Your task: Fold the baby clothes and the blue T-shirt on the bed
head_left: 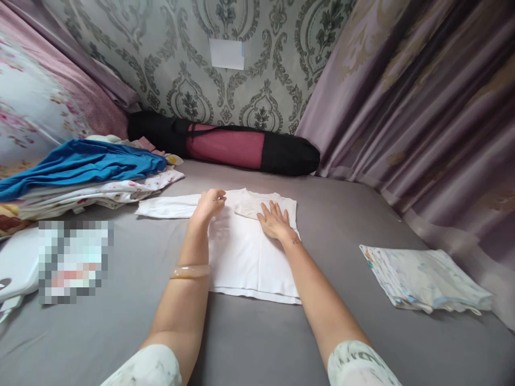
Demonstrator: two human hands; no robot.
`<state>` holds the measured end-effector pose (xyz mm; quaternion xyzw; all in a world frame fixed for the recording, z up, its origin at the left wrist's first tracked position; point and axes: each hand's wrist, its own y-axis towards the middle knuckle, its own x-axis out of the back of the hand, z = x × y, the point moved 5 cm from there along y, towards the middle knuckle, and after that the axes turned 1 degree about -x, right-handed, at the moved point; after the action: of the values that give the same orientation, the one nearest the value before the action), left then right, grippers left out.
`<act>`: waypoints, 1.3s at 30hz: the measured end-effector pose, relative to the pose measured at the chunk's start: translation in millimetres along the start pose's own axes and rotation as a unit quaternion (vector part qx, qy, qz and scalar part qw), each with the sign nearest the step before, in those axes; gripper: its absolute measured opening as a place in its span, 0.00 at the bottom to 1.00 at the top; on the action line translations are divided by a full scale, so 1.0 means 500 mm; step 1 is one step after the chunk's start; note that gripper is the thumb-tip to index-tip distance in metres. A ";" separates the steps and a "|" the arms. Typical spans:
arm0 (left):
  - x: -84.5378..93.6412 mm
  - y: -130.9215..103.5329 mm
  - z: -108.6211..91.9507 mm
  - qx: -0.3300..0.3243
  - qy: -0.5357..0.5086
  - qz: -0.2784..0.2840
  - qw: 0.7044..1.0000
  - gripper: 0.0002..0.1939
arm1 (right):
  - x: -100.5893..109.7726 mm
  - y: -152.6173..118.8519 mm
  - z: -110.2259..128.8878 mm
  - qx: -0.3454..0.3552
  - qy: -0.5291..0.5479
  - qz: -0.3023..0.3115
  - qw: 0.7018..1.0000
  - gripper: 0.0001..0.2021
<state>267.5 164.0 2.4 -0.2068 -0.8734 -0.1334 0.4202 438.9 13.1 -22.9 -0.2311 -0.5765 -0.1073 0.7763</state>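
A white long-sleeved shirt [245,262] lies spread on the grey sheet. One sleeve [167,207] stretches out to the left, while the right side has its sleeve folded inward across the upper chest. My right hand [276,221] rests on that folded part, palm down with fingers spread. Over the upper left of the shirt, near the shoulder, is my left hand [212,203], its fingers loosely bent and holding nothing I can see. A shadow falls on the cloth just below it. A pale bangle [190,272] circles my left forearm.
At the left is a heap of clothes with a blue garment [100,161] on top. A white device [20,260] and a blurred item [76,262] lie nearer. Folded cloth [426,279] sits at the right. Along the wall runs a black and red long bag [225,146]; curtains [402,96] hang right.
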 end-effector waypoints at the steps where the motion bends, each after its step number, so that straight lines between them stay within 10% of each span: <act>1: 0.004 0.003 0.009 0.008 -0.010 -0.004 1.000 0.19 | 0.004 0.001 0.008 -0.002 -0.006 0.004 1.000 0.30; 9: 0.021 0.010 0.058 0.068 -0.049 -0.014 0.996 0.17 | -0.013 0.003 0.129 0.127 0.011 0.013 0.992 0.31; 27: 0.072 0.003 0.134 0.168 -0.073 -0.130 0.974 0.14 | 0.006 0.098 0.171 0.137 -0.007 -0.074 0.988 0.29; 39: 0.133 -0.089 0.162 0.384 -0.059 -0.395 0.832 0.23 | -0.023 0.122 0.157 0.108 0.028 -0.040 0.993 0.34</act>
<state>154.0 174.5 2.7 0.3269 -0.8846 0.0708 0.3250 395.2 102.8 -30.0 -0.1195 -0.5718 -0.0817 0.8075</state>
